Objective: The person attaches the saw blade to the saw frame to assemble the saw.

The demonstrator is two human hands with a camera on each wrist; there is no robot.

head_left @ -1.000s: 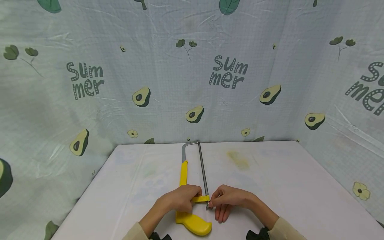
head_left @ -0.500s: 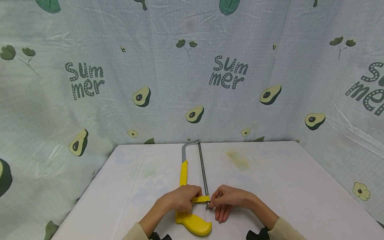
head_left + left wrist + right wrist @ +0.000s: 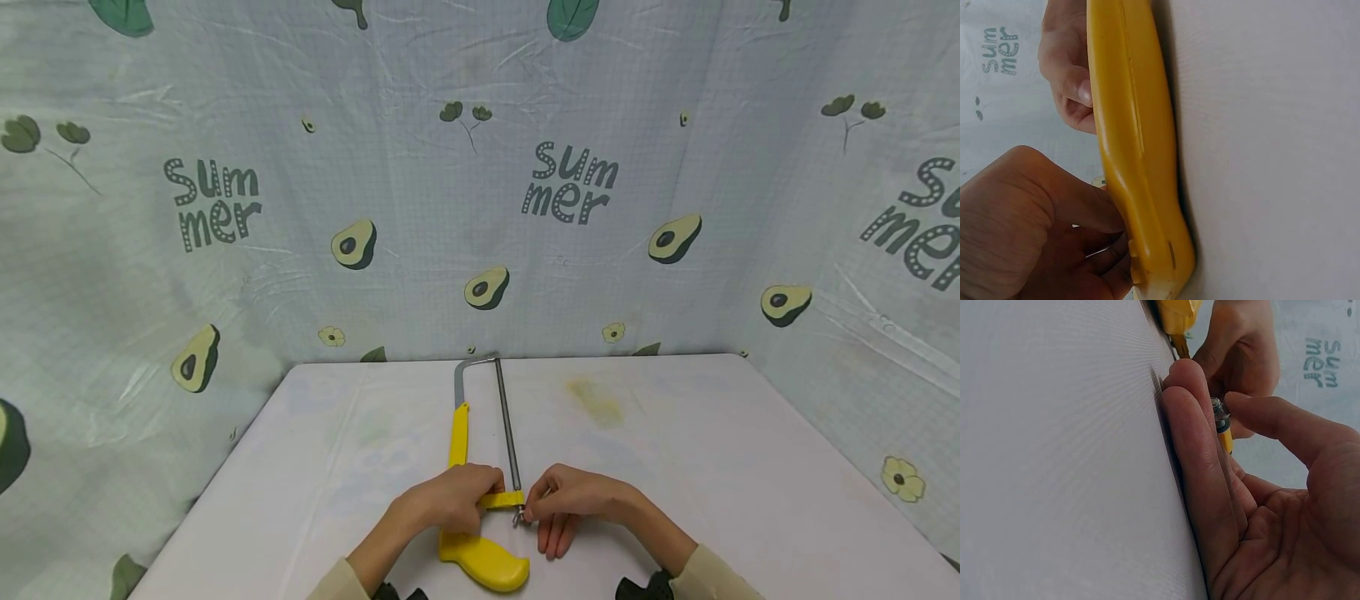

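Note:
A hacksaw with a yellow handle [image 3: 487, 562] lies on the table, its grey frame and dark straight blade [image 3: 507, 425] pointing away from me. My left hand [image 3: 453, 496] grips the yellow frame just ahead of the handle, beside the short yellow crosspiece [image 3: 502, 499]. At the blade's near end sits a small metal wing nut [image 3: 517, 517], pinched at its right side by the thumb and forefinger of my right hand [image 3: 573, 498]. In the right wrist view, the metal screw end [image 3: 1217, 407] shows by the thumb tip, while other fingers rest along the table.
The white table [image 3: 675, 442] has a yellowish stain [image 3: 596, 400] toward the back. A pale curtain [image 3: 420, 183] printed with avocados and lettering hangs behind it and along both sides.
The wing nut shows at a slightly different angle between the right fingertips. Both hands and the hacksaw keep their places; the head view has shifted very slightly.

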